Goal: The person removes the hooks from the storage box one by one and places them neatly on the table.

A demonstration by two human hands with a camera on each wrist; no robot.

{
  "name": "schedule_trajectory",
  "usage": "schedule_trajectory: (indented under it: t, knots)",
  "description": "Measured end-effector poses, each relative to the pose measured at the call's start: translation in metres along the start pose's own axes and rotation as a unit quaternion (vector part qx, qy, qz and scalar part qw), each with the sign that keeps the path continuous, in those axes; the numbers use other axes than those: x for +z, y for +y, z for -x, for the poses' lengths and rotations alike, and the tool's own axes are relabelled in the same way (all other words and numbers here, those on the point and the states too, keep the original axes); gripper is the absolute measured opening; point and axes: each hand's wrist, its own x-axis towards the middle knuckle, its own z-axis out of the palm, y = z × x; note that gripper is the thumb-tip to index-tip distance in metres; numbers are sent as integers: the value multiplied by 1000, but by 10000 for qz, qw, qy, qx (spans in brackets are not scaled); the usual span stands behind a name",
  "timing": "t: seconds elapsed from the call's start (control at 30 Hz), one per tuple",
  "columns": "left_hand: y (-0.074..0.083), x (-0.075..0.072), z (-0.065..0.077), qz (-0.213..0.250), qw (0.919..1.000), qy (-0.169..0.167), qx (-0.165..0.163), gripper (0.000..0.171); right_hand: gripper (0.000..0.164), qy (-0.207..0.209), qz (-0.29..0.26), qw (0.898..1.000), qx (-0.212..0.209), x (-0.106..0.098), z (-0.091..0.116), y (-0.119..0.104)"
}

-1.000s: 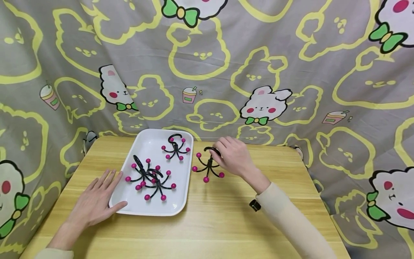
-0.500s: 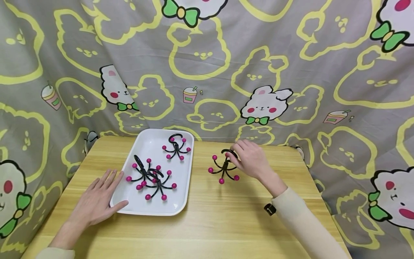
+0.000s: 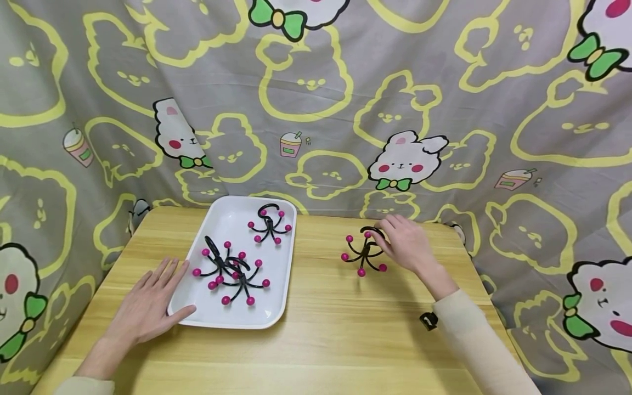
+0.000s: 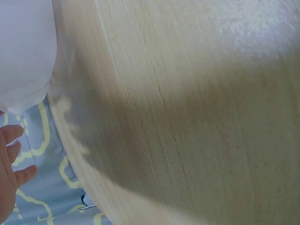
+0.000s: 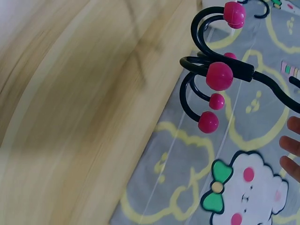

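Observation:
My right hand holds a black multi-arm hook hanger by its curved top hook. Pink balls tip its curled arms, and it hangs above the right half of the table. In the right wrist view, the hanger's stem and balls show large, with fingertips at the right edge. My left hand lies with fingers spread against the left side of a white tray. Inside the tray, one hanger lies at the back right; two others, one of them this nearer hanger, overlap toward the front.
A wood-grain table bears the tray on its left half. Behind and at both sides hangs a grey curtain with yellow outlines and cartoon animals, close to the table's back edge. A small black item shows by the right sleeve.
My right hand has carried the hanger to the right, from beside the tray's right edge to farther over the table. The left hand and tray stay in place.

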Motion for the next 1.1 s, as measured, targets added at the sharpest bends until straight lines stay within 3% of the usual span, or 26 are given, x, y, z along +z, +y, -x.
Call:
schedule_trajectory:
  t: [0.2,0.4,0.53,0.63,0.83,0.9,1.1]
  knots:
    - [1,0,0,-11,10000,-36,-4,106,30,-40,24,9999,112,0,13,17]
    - [2,-1,-1,25,9999,-121,-59,106,49,-31,7,10000,-69,2,26,35]
    - [3,-2,-1,38,9999,-145,-82,105,23,-77,15,9998,-156,3,33,45]
    - [3,-2,-1,16,9999,-109,-92,105,20,-92,35,9998,-171,4,37,51]
    - [2,-2,1,-2,9999,-67,-97,105,61,-86,171,9998,-103,5,41,63]
    - [1,-2,1,1,9999,-58,-104,104,64,-138,193,9997,-56,5,43,67]
    - [1,-3,2,9,10000,-33,-79,104,24,-372,263,9990,20,4,46,78]
